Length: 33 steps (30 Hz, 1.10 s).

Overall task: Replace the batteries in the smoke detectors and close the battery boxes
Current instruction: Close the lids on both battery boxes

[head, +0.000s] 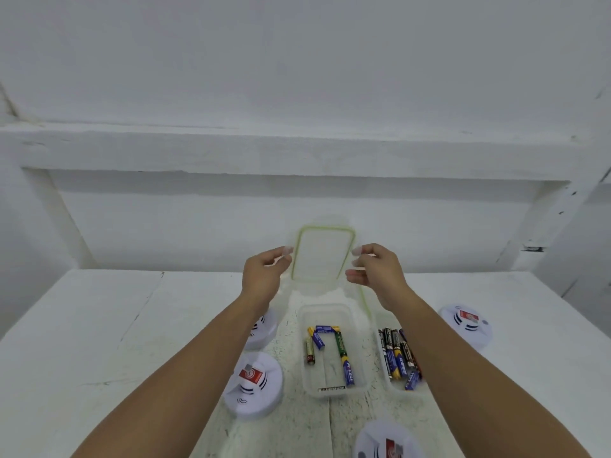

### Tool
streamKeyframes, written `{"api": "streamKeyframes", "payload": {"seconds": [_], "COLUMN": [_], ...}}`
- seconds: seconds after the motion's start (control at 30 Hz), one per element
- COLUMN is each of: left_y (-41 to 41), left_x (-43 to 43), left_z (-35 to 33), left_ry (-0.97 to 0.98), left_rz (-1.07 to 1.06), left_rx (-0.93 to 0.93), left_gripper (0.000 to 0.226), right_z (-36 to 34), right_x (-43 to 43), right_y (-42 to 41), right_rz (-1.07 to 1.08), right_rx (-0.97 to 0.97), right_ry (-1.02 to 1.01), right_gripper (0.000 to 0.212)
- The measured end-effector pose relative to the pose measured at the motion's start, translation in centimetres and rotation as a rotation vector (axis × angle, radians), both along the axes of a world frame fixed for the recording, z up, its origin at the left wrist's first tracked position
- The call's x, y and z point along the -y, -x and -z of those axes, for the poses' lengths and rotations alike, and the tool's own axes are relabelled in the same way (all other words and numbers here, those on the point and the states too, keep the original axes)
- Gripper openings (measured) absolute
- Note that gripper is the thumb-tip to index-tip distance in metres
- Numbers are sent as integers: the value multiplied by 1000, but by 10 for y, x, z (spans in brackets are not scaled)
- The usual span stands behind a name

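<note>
Clear plastic lid (322,254) is hanging between the fingers (287,252), left hand (263,276) and right hand (377,271) pinching its long edges. Likely light, flexy; edges gripping best. Battery box (325,371) sitting open below the fingers.

Two bare forearms and hands are showing in the lower half of the view
The left forearm (185,365) is running bare from 7 o'clock and the right forearm (463,365) from 5 o'clock, both narrowing to slim wrists; the left hand (264,272) and right hand (377,269) are showing rounded, glossy nails (356,251) at the fingertips
</note>
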<state>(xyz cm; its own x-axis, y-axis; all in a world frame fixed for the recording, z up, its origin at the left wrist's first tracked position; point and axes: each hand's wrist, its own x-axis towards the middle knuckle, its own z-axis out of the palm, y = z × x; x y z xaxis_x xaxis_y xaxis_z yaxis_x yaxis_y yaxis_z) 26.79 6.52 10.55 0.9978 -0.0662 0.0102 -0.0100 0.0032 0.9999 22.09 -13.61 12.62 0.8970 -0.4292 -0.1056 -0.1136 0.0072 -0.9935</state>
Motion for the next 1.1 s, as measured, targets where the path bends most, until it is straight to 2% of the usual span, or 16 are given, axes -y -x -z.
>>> {"api": "streamKeyframes", "payload": {"seconds": [0.13, 0.2, 0.3, 0.4, 0.53, 0.7, 1.1], "left_y": [29, 44, 65, 83, 97, 106, 103], "left_x": [-12, -17, -24, -27, -24, -17, -20], "left_z": [2, 2, 3, 11, 31, 46, 53], "left_ry": [283, 333, 307, 235, 5, -140, -190], "left_rz": [111, 134, 174, 221, 178, 123, 105], "left_rx": [-221, -293, -332, -328, -208, -143, -154], "left_gripper": [27, 34, 36, 20, 26, 26, 28], "right_z": [-2, 3, 12, 19, 31, 38, 41], "right_x": [3, 6, 5, 4, -2, -12, -28], "right_y": [28, 41, 62, 80, 93, 100, 97], "right_rz": [12, -2, -76, -95, -100, -112, -150], "right_rx": [37, 4, -7, -44, -150, -205, -253], "right_ry": [-226, -144, 16, 191, 344, 519, 793], "right_gripper": [21, 27, 23, 17, 24, 32, 39]}}
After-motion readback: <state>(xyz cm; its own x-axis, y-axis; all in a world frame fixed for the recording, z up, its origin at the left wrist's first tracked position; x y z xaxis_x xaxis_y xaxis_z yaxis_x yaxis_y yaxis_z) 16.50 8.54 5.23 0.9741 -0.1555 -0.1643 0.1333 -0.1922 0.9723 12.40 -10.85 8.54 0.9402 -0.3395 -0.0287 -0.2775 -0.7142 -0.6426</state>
